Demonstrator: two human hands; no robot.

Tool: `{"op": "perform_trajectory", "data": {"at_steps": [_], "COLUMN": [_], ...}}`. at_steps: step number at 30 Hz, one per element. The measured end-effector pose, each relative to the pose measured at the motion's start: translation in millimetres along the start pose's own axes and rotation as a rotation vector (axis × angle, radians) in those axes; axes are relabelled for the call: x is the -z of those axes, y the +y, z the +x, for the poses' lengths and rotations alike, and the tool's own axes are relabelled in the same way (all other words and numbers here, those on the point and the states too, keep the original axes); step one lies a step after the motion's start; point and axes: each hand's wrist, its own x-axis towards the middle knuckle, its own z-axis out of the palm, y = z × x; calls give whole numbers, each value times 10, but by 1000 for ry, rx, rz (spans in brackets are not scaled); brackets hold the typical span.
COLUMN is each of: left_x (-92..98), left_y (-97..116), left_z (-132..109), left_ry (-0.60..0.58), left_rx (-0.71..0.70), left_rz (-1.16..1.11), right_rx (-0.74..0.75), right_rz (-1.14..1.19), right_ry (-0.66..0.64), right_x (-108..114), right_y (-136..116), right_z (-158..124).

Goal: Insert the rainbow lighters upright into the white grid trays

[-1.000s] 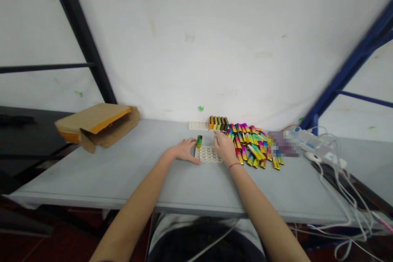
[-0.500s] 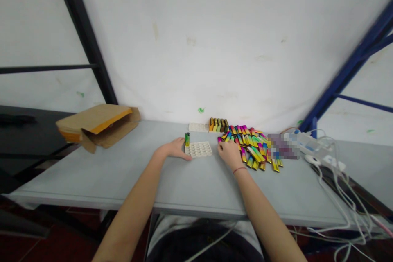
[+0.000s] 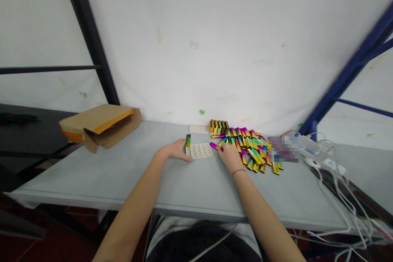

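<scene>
- A shiny purple stick [image 3: 214, 146] pokes out of the person's right hand [image 3: 229, 155]. The fingers are closed and pinch it, and its purple end points at the white tray.
- The white tray [image 3: 201, 151], full of little round holes, lies flat on the gray table [image 3: 202, 188], in between the two hands. The purple stick's tip is just beside its right back corner.
- One green stick [image 3: 188, 141] with a dark top stands up at the tray's left back corner.
- The person's left hand [image 3: 177, 150] is open, thumb and fingers spread around the tray's left side. I can't tell how hard it presses.
- The right wrist wears a thin red band [image 3: 238, 171].
- Next to the right hand I see a big messy pile of shiny sticks [image 3: 256, 153], gold, pink, green and blue, lying down.
- Behind, near the wall [image 3: 184, 69], is another white holder [image 3: 199, 129] with holes. Just right of it, a block of dark-topped sticks [image 3: 219, 127] stands in neat rows.
- Far to the left sits a brown cardboard box [image 3: 101, 123], its open side facing right.
- Far to the right, white cords [image 3: 336, 180] curl about.
</scene>
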Motion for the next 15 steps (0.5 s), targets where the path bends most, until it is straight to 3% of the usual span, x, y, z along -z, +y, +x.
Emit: {"op": "perform_trajectory", "data": {"at_steps": [7, 15], "left_x": [42, 123], "left_y": [-18, -248], "left_z": [-32, -89], "left_ry": [-9, 58], "left_rx": [59, 173], "left_rz": [78, 83], "right_rx": [84, 101], "right_rz": [64, 82], "right_ry": [-17, -30], "right_x": [-90, -199], "right_y": [30, 48], "right_z": [40, 60]}}
